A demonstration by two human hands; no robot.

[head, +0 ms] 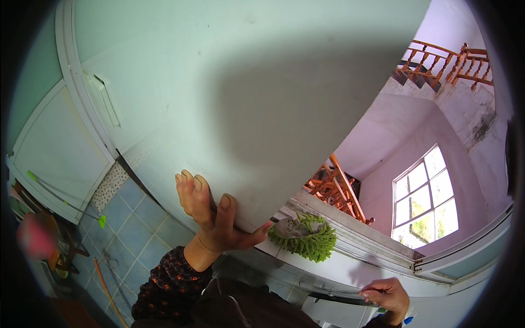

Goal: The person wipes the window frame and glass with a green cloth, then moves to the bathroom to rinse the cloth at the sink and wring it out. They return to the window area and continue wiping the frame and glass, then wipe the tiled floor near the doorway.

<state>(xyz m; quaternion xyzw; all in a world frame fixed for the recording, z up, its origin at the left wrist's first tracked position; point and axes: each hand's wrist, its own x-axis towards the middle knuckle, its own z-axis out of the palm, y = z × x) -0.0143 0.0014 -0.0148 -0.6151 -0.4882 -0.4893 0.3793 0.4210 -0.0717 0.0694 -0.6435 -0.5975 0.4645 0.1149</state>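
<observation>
In the middle of the view my left hand (217, 227) is raised in front of a pale wall surface (172, 102), fingers apart and nothing in them. Whether its fingertips touch the wall I cannot tell. Just right of its thumb, a green chenille cleaning mitt (311, 242) with a grey part lies on the white window sill (344, 266). My right hand (387, 296) is at the lower right, above the sill's near side, with its fingers curled. Its fingertips meet the end of a thin, clear edge (332, 293); any grip on it is unclear.
Beyond the window opening are a wooden stair railing (434, 61) and a bright paned window (426, 197). At left stand a white door (61, 147) and a rod with green ends (67, 203). An orange-brown pole (107, 291) crosses the blue tiled floor (139, 225).
</observation>
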